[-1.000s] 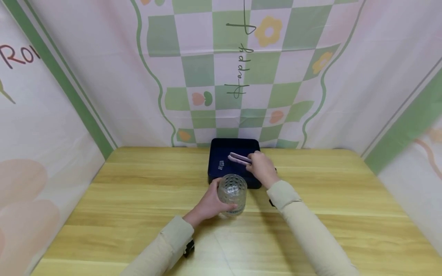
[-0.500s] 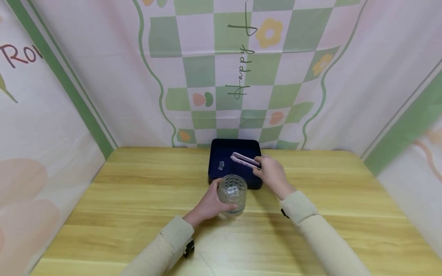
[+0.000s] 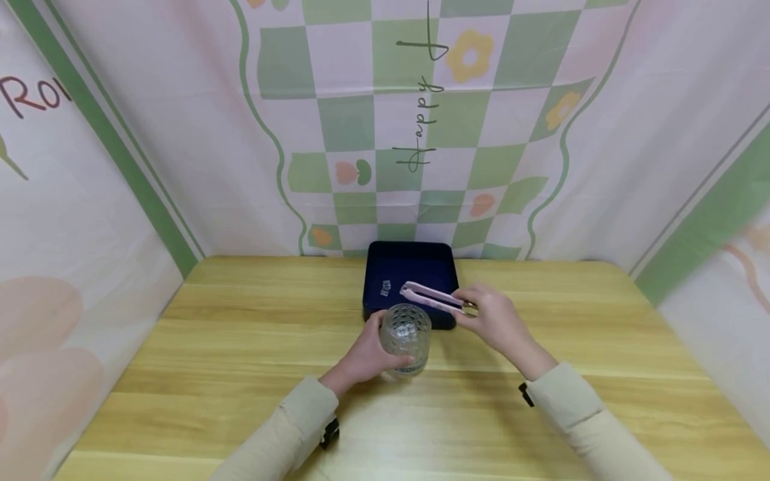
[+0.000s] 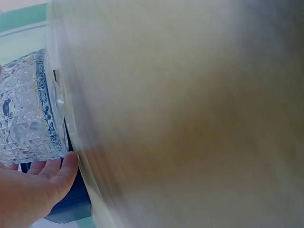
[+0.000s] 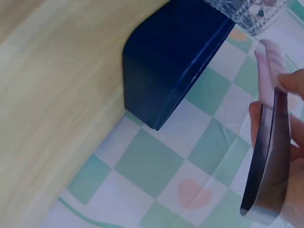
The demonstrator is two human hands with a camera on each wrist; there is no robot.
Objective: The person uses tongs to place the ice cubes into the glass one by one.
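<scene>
My left hand (image 3: 365,352) grips a clear patterned glass (image 3: 406,341) that stands on the table in front of a dark blue tray (image 3: 442,264). In the left wrist view the glass (image 4: 26,111) shows its textured wall, with the fingers of my left hand (image 4: 35,190) around its side. My right hand (image 3: 496,322) holds pale pink-tipped tongs (image 3: 433,297) over the tray, their tips just beyond the glass rim. The tongs' metal handle (image 5: 270,161) shows in the right wrist view. A few small clear pieces (image 3: 386,288) lie in the tray's left part.
The wooden table (image 3: 240,347) reaches back to a checkered cloth backdrop (image 3: 415,160) right behind the tray. Printed cloth also hangs at both sides. A dark band (image 3: 330,433) sits at the left sleeve cuff and another (image 3: 526,394) at the right.
My right hand has moved right and toward the front, drawing the tongs' tips back from mid-tray to near the glass rim. The left hand and glass have stayed in place.
</scene>
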